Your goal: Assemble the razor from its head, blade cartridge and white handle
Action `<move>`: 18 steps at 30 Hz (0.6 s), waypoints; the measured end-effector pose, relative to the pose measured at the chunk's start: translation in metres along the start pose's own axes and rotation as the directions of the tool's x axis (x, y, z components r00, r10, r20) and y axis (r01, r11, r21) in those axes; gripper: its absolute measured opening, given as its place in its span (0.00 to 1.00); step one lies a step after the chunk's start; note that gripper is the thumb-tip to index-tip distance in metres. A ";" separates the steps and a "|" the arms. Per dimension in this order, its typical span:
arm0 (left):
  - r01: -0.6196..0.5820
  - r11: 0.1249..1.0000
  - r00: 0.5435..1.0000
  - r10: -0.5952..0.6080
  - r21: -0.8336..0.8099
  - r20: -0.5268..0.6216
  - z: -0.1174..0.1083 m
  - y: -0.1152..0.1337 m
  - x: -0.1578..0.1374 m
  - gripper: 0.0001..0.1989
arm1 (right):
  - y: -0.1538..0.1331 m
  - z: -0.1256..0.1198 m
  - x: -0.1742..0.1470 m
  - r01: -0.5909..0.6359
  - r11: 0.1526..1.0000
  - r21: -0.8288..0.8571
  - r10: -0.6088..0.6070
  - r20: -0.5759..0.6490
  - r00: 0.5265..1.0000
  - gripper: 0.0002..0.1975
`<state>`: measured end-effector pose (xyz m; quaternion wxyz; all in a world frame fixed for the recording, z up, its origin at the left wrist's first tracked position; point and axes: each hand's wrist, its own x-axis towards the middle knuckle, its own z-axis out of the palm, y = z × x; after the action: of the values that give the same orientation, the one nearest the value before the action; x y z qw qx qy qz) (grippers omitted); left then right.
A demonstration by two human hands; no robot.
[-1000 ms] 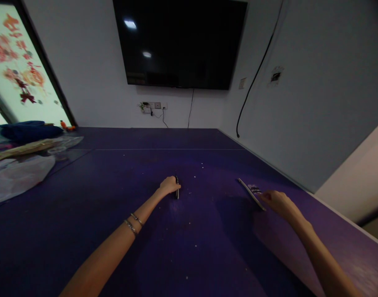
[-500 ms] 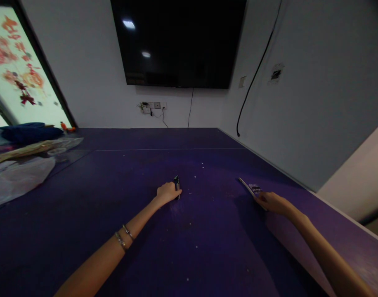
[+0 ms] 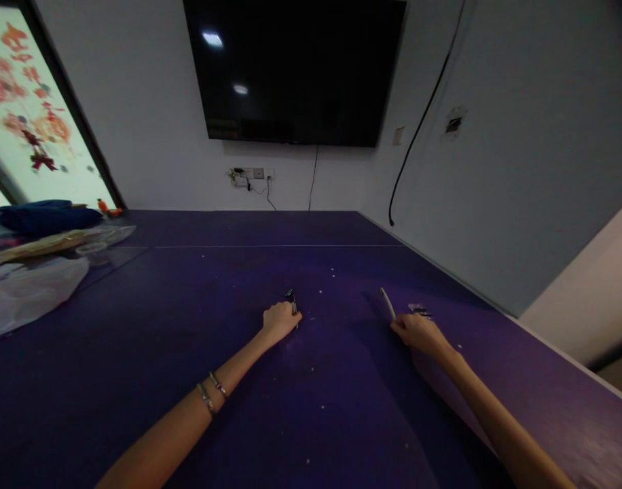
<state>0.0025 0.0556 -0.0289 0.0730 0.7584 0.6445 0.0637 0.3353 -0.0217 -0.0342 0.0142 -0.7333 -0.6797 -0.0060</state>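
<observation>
My left hand (image 3: 280,322) is closed around a small dark and silver tool (image 3: 291,297). The tool's dark angled head sticks out past the fingers, while most of its body is covered. My right hand (image 3: 417,333) pinches the near end of a slim whitish stick (image 3: 387,303), whose far end looks darker; its exact kind does not show. Just beyond that hand lies a small clear packet with dark strips (image 3: 420,312). Both hands are low over the dark purple tabletop (image 3: 229,380).
A blue cloth bundle (image 3: 49,219), clear plastic bags (image 3: 33,295) and an orange item (image 3: 108,209) lie at the left. Small white specks dot the tabletop. A black cable (image 3: 417,129) hangs by the right wall, and a television (image 3: 301,75) is mounted behind.
My right hand has moved left with the whitish stick, away from the clear packet, and the stick stands more upright in view. My left hand has shifted slightly right with its tool.
</observation>
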 end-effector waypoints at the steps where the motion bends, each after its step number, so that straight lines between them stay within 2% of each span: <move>1: -0.006 1.000 1.000 0.006 0.001 -0.002 0.000 0.001 0.000 0.17 | -0.016 -0.002 -0.001 0.024 1.000 0.006 -0.023 -0.008 1.000 0.19; 6: -0.040 0.999 0.999 0.040 0.005 -0.009 0.004 0.007 -0.001 0.18 | -0.098 -0.007 0.000 0.091 0.996 -0.009 -0.091 -0.035 0.995 0.19; 10: -0.044 0.999 0.999 0.044 0.013 -0.008 0.006 0.009 0.000 0.18 | -0.146 -0.008 0.005 0.156 0.988 0.020 -0.156 -0.014 0.988 0.20; 14: -0.058 0.998 0.998 0.058 0.010 0.011 0.005 0.008 0.000 0.19 | -0.176 -0.007 0.012 0.199 0.979 0.044 -0.198 -0.021 0.980 0.19; 18: -0.066 0.998 0.997 0.066 0.003 0.027 0.003 0.007 -0.001 0.18 | -0.188 -0.006 0.018 0.208 0.976 0.058 -0.207 -0.024 0.978 0.19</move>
<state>0.0102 0.0532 -0.0304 0.0780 0.7803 0.6181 0.0545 0.1489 0.0103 -0.0258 0.0415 -0.6576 -0.7522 0.0067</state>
